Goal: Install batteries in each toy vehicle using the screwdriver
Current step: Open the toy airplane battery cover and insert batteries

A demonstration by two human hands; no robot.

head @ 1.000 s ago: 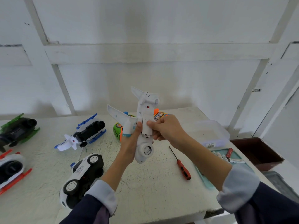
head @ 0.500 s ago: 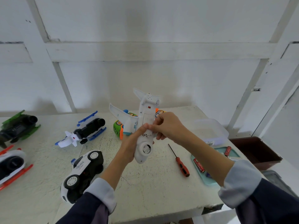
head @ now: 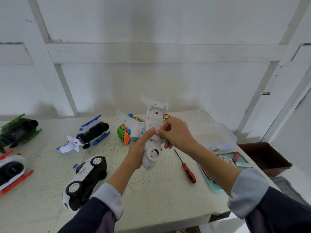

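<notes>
Head view: toy airplane (head: 152, 142) was held belly-up above the table (head: 168, 195). Left hand (head: 138, 152) gripped its fuselage from below; right hand (head: 175, 133) pinched at the belly cover. Screwdriver (head: 186, 166) lay on the table just right, beside the battery tray (head: 217, 184).

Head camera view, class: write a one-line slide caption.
Both hands hold a white toy plane belly-up above the table; the screwdriver lies unused.

"POLICE" lettering on the side of the white-and-black toy car (head: 85, 175); battery and box labels too small to read
</notes>
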